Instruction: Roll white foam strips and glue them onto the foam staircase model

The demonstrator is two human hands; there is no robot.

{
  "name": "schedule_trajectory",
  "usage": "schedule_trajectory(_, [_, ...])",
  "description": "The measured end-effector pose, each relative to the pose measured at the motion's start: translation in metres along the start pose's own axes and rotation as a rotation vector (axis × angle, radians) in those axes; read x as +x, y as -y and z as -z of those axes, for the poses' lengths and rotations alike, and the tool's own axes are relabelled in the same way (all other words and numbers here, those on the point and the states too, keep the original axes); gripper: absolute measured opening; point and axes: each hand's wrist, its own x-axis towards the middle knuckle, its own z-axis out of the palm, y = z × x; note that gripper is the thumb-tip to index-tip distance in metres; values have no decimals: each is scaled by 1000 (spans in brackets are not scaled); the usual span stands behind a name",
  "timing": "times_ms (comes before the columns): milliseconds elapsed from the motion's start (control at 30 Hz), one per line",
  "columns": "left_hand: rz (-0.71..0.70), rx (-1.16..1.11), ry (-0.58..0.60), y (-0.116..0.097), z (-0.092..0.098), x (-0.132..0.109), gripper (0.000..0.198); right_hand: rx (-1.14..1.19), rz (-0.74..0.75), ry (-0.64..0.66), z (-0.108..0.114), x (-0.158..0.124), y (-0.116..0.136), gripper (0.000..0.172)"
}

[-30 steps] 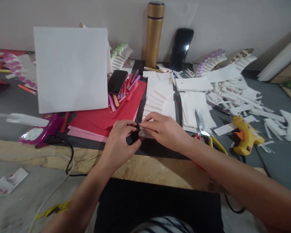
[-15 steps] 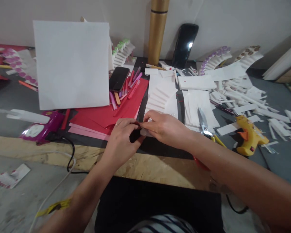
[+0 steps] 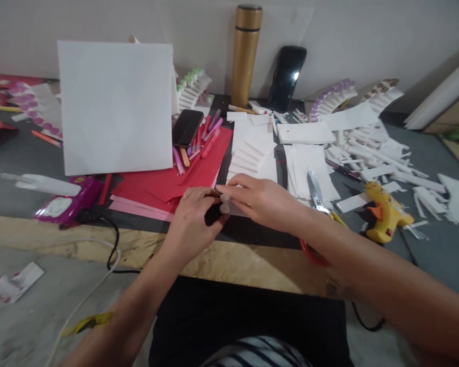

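Both my grips are pinching one small pale piece (image 3: 224, 205): left hand (image 3: 193, 216) on one side, right hand (image 3: 262, 204) on the other, fingertips nearly meeting over it. Piece is sitting at the mouth of the left grip, in the gap between thumb and index, with the right fingertips lying across its far side. Neither hand is nearer; both are at it. Two rounded ends are showing, one beyond the other from me. Long axis: can't tell, the right fingers are covering the rest. Finger undersides are hidden too, so I'm not seeing which pads are bearing on what.

Just beyond the right fingers, a ribbed white fan (image 3: 248, 155) is lying on the worktop (image 3: 237, 230), its near end blocked by my hand. Red sheets (image 3: 149, 181) are lying to the left. Snips (image 3: 315, 191) are lying to the right, handles partly hidden by my forearm. Farther right, a yellow glue gun (image 3: 384, 214) is lying among white scraps (image 3: 371, 148).
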Motion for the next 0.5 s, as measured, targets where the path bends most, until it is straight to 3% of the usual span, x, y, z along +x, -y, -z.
schedule_trajectory(67, [30, -58, 10, 0, 3, 0, 23, 12, -23, -93, 3, -6, -1, 36])
schedule_trajectory(133, [90, -159, 11, 2, 6, 1, 25, 12, -77, -169, 4, -15, -3, 26])
schedule_trajectory(200, [165, -262, -5, 4, 10, 4, 22, 1, -164, -186, 6, -25, -3, 21])
schedule_trajectory(333, [237, -324, -17, 8, 12, 13, 16, -18, -269, -70, 9, -44, 0, 11])
schedule_trajectory(500, [213, -365, 43, 7, 8, 22, 12, -3, -296, 39, 9, -53, 4, 25])
